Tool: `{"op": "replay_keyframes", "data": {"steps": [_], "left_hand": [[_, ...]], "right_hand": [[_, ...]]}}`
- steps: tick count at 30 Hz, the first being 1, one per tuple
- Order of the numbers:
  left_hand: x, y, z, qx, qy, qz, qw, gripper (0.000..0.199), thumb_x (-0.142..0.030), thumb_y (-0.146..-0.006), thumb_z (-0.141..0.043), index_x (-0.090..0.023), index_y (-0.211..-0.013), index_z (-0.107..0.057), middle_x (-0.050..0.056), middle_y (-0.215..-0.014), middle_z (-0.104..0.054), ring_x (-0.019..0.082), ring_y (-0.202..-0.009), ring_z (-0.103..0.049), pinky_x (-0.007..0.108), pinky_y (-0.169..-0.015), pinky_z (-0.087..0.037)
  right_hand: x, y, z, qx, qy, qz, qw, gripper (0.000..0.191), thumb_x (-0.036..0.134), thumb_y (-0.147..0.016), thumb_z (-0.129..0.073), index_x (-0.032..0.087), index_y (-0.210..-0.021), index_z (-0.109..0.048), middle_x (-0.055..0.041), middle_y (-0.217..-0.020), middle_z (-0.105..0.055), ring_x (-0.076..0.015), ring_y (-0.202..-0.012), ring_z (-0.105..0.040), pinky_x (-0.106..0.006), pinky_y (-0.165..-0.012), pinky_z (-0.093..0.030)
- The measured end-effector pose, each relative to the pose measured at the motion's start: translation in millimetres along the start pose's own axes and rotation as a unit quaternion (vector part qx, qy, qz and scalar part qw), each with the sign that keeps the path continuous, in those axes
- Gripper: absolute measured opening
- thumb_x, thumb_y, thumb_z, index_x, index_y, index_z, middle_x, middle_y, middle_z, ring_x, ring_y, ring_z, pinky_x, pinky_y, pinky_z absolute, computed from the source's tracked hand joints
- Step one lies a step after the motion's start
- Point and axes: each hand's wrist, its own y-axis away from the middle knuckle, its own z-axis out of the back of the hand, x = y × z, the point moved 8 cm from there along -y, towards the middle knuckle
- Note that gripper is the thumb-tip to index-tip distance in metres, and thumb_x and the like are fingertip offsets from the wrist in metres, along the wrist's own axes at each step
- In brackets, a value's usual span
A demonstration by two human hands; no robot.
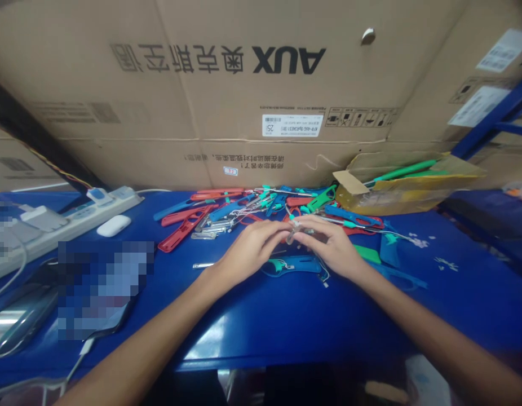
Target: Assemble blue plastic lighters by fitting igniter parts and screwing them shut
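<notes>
My left hand [255,245] and my right hand [331,245] meet over the middle of the blue table, fingertips pinched together on a small clear and white part [293,227]. Fine details of that part are too small to tell. Just below them lies a blue plastic handle piece [297,265] with a green bit and thin wires. Behind my hands spreads a pile of red, blue and green plastic handle pieces, metal rods and wires. A red handle piece [187,228] is at its left side.
A cardboard box [358,194] with green pieces stands at the back right, before a large cardboard wall [227,113]. At left are a power strip [87,220], a white case [114,225] and a phone [104,293]. White scraps [447,263] lie at right.
</notes>
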Motion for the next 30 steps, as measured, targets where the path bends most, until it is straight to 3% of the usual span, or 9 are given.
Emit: {"op": "replay_keyframes", "data": {"steps": [2,5,10,17,30], "left_hand": [[0.7,-0.8,-2.6,0.026,-0.044,-0.013,0.999,0.024,-0.027,-0.104,-0.05,-0.019,-0.118,-0.067,0.006,-0.115,-0.072,0.018,-0.105,-0.067,0.038,-0.094,-0.052],[4.6,1.4,-12.1,0.098,-0.093,-0.024,0.991,0.026,-0.033,-0.103,-0.052,-0.018,-0.113,-0.071,0.007,-0.116,-0.07,0.02,-0.109,-0.064,0.04,-0.098,-0.051],[9.2,8.7,-21.8,0.164,-0.108,-0.025,0.98,0.022,-0.033,-0.101,-0.056,-0.018,-0.105,-0.073,0.006,-0.113,-0.069,0.02,-0.106,-0.064,0.039,-0.097,-0.048],[8.3,8.1,-17.4,0.161,-0.092,-0.036,0.982,0.018,-0.027,-0.101,-0.057,-0.019,-0.103,-0.073,0.006,-0.112,-0.068,0.018,-0.099,-0.065,0.036,-0.091,-0.05],[8.1,9.0,-16.7,0.167,-0.093,-0.034,0.981,0.019,-0.025,-0.101,-0.055,-0.017,-0.102,-0.072,0.005,-0.109,-0.069,0.017,-0.097,-0.066,0.034,-0.089,-0.052]], "right_hand": [[-4.4,0.2,5.4,-0.023,-0.001,-0.034,0.999,0.022,0.04,-0.093,-0.066,0.025,-0.108,-0.071,-0.0053,-0.111,-0.072,-0.0219,-0.094,-0.068,-0.037,-0.078,-0.056],[-0.5,-1.3,14.9,-0.016,0.056,-0.034,0.998,0.022,0.039,-0.094,-0.064,0.023,-0.108,-0.069,-0.0043,-0.102,-0.074,-0.0213,-0.089,-0.068,-0.037,-0.081,-0.054],[13.3,-0.8,14.5,0.111,0.171,0.067,0.977,0.017,0.035,-0.095,-0.063,0.024,-0.106,-0.072,-0.0053,-0.103,-0.072,-0.0228,-0.098,-0.064,-0.038,-0.088,-0.049],[8.1,6.3,-5.3,0.183,0.169,0.056,0.967,0.017,0.031,-0.096,-0.061,0.023,-0.106,-0.071,-0.0049,-0.098,-0.071,-0.0199,-0.089,-0.065,-0.032,-0.078,-0.048],[5.7,8.6,-12.3,0.195,0.2,0.057,0.959,0.015,0.03,-0.097,-0.058,0.021,-0.105,-0.067,-0.0051,-0.1,-0.068,-0.0194,-0.091,-0.064,-0.031,-0.078,-0.047]]}}
